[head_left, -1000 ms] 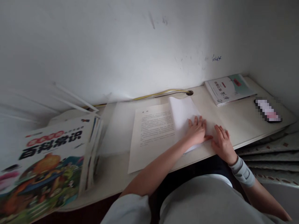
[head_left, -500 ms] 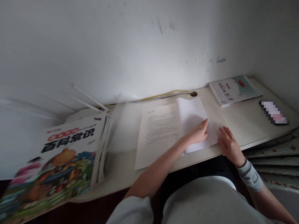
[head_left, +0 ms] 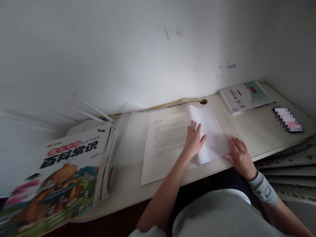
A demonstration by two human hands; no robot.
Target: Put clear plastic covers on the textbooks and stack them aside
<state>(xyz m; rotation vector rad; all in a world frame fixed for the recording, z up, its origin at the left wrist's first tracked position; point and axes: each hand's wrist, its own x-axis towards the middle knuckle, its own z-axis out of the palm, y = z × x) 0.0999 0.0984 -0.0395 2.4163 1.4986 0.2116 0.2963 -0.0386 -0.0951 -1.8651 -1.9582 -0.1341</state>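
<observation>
An open book [head_left: 165, 164] lies on the desk, its left page printed with several lines of text. Over its right side rests a blank white sheet [head_left: 212, 131], curled up along its left edge. My left hand [head_left: 194, 141] is on that curled edge near the middle of the book, fingers spread. My right hand [head_left: 240, 156], with a grey band on the wrist, lies at the sheet's lower right corner, fingers stretched out and touching the paper. Whether the sheet is a loose page or part of the book I cannot tell.
A stack of books with a colourful cover [head_left: 61, 184] stands at the left. Thin books [head_left: 247, 97] lie at the back right, beside a phone [head_left: 288, 119] with a blurred screen. A yellow cable [head_left: 170, 102] runs along the wall to a hole [head_left: 203, 101] in the desk [head_left: 261, 138].
My left hand has moved left from the middle of the white sheet to its curled edge, its fingers now spread. My right hand has shifted slightly left, onto the sheet's corner.
</observation>
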